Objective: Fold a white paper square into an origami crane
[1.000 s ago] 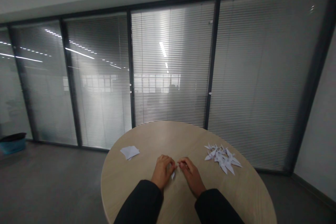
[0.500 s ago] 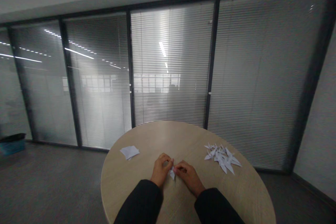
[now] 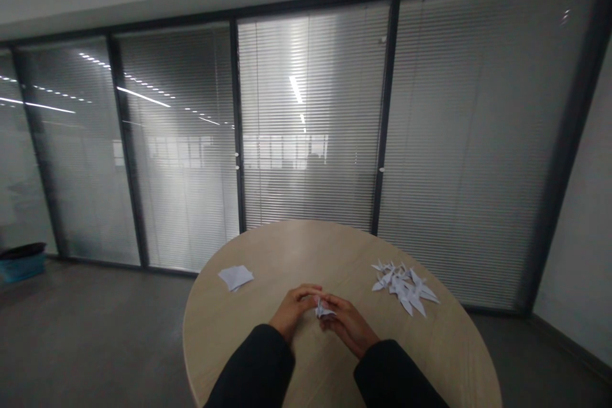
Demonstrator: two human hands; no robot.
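Both my hands meet above the near middle of a round, light wood table [image 3: 268,248]. My left hand [image 3: 291,308] and my right hand [image 3: 347,322] each pinch a small folded piece of white paper [image 3: 323,310] between the fingertips, held just over the tabletop. Dark sleeves cover both forearms. A heap of several folded white paper figures [image 3: 404,284] lies to the right of my right hand. A small stack of flat white paper sheets [image 3: 236,277] lies to the left of my left hand.
Behind the table runs a glass wall with closed blinds and dark frames [image 3: 385,121]. Grey floor surrounds the table. A blue bin with a dark liner [image 3: 21,261] stands at the far left by the wall.
My hands have lifted the folded paper slightly and turned it; the fingers have come closer together around it. The paper heap and the sheet stack have not moved.
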